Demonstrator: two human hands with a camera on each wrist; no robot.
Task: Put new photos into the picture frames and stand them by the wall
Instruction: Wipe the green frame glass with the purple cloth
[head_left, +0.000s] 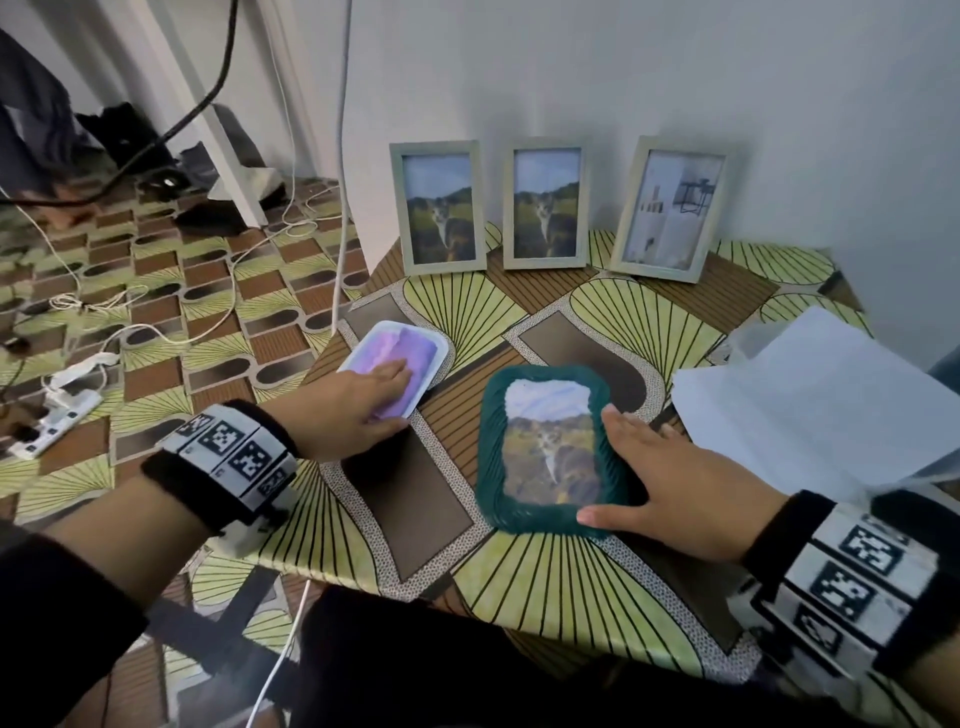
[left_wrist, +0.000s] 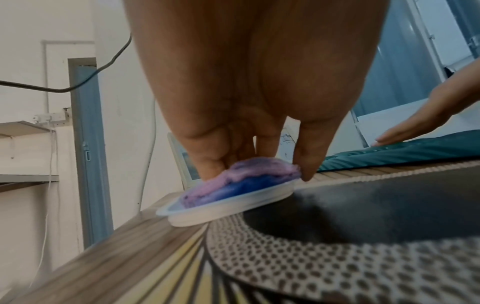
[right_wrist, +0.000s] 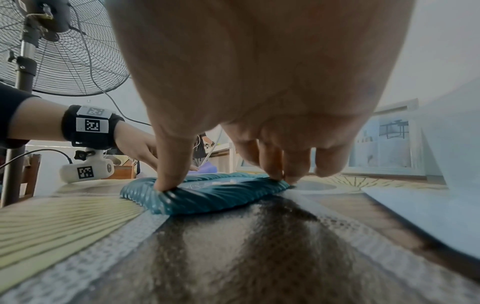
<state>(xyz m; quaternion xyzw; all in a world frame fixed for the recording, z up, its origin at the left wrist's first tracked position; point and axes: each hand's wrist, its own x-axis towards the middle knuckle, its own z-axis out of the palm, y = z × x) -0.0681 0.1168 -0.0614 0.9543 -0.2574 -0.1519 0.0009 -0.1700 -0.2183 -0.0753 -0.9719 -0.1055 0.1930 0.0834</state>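
Right hand (head_left: 685, 467) presses flat on the teal frame (head_left: 488, 441); left wrist view alone shows left hand (left_wrist: 259, 92) pinching purple cloth (left_wrist: 249, 174).

Room corner with plain white walls (head_left: 675, 78) under soft, even light.
The tabletop (head_left: 649, 322) stands against the wall under a glossy covering of yellow-green fans and brown panels, and the floor (head_left: 156, 270) to its left carries a similar pattern. On that floor lie a white power strip (head_left: 57, 415) and loose white cables (head_left: 156, 338), with a thick black cable (head_left: 227, 57) hanging above. The right wrist view shows a black wire-grille pedestal fan (right_wrist: 64, 67). The left wrist view shows a blue-grey door frame (left_wrist: 85, 144) beside two thin wall shelves (left_wrist: 23, 126).
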